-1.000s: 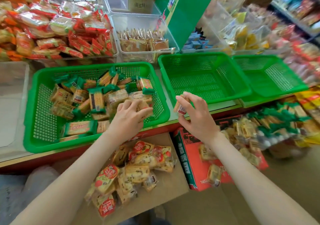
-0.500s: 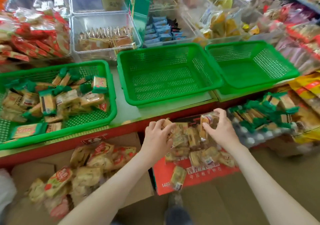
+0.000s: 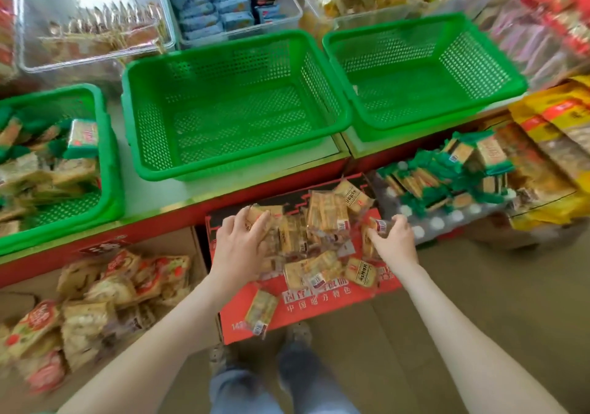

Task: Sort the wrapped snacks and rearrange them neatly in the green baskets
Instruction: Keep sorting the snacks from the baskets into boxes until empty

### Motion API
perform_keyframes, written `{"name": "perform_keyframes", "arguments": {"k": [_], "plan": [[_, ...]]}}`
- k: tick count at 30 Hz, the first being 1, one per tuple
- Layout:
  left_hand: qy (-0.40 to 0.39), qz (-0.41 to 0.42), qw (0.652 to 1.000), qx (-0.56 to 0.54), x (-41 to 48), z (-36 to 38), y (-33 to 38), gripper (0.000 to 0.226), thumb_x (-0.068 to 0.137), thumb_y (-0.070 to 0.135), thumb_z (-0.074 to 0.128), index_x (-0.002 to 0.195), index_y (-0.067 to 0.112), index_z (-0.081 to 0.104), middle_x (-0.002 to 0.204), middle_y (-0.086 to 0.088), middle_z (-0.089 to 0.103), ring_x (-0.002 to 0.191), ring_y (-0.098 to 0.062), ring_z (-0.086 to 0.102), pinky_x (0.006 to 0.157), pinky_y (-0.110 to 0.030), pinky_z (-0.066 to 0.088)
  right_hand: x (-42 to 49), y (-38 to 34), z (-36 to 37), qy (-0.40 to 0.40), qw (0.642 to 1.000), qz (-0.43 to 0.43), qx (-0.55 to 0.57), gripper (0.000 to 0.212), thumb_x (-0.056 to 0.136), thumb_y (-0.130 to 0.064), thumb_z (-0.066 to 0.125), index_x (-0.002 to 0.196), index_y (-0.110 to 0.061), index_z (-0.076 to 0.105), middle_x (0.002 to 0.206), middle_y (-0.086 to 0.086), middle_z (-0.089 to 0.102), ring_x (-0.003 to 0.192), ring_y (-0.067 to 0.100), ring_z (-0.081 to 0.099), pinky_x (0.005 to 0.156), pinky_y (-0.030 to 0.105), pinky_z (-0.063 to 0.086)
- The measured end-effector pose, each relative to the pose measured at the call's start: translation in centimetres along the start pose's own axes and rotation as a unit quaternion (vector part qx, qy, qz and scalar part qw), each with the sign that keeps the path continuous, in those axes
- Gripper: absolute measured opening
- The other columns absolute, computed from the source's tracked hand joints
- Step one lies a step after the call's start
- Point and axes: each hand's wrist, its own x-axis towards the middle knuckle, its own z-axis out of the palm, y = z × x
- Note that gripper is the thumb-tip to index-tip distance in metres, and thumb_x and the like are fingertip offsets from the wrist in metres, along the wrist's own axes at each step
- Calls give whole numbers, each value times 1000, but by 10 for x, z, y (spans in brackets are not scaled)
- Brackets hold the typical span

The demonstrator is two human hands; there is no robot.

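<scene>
Three green baskets (image 3: 236,38), leftmost holds snacks (image 3: 73,171); packets (image 3: 325,212) on red box (image 3: 319,308); left hand (image 3: 239,250), right hand (image 3: 396,244) fingers (image 3: 229,223) clamp packets.

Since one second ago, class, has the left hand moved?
Yes. The left hand went from the filled green basket, rightward and down, onto the snack packets on the red box.

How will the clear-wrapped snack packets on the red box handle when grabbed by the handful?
Probably light: the right hand holds one snack packet in a mere pinch. The glossy film looks slippery, so the loosely heaped packets may slide apart. Contents look flat and stiff, perhaps crumbly if squeezed.
</scene>
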Motion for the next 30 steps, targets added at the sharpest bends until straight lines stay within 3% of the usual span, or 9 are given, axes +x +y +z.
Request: {"name": "perform_keyframes", "arguments": {"k": [2,5,9,13,19,24,30], "plan": [[8,21,1000,0,0,3,0,58,81,23,76,134,16,55,134,-27,49,109,-44,48,88,-56,46,6,2,9,-39,999,-12,0,69,89,-33,65,140,-1,30,138,20,40,129,34,35,102,43,35],[1,39,999,9,-3,5,0,52,94,35,56,143,22,44,148,-23,36,126,-41,40,99,-55,38,9,6,20,-84,991,-19,-102,76,94,-43,53,150,-8,15,151,16,26,138,34,23,107,49,29],[-12,34,999,6,-5,1,6,55,97,46,32,146,22,40,153,-20,29,138,-37,31,110,-53,27,4,1,18,-31,987,-46,-153,70,97,-47,44,151,-14,14,156,13,18,141,32,17,109,52,26],[-5,42,999,-3,-4,-8,8,56,95,45,32,145,21,41,154,-19,28,141,-35,28,114,-52,24,-5,-32,5,55,977,-135,-158,63,98,-36,45,149,-9,21,154,14,24,141,31,21,111,49,25],[58,26,998,-17,-1,-43,-18,55,96,46,36,144,20,43,152,-18,32,139,-31,27,113,-46,19,-30,-127,-2,143,941,-298,-72,54,95,-24,52,142,-3,35,143,16,40,130,29,35,108,43,32],[127,-14,991,-27,-13,-82,-90,52,94,41,41,137,15,52,146,-19,42,132,-32,33,108,-45,27,-67,-227,36,90,898,-430,-24,49,93,-10,54,138,-1,40,137,15,44,127,27,36,111,37,28],[167,-109,980,-9,-47,-123,-239,51,94,39,42,138,15,52,144,-19,43,129,-33,35,103,-49,35,-116,-349,136,14,843,-537,-33,53,82,-10,55,132,1,46,125,17,52,113,28,42,102,36,30]]}}
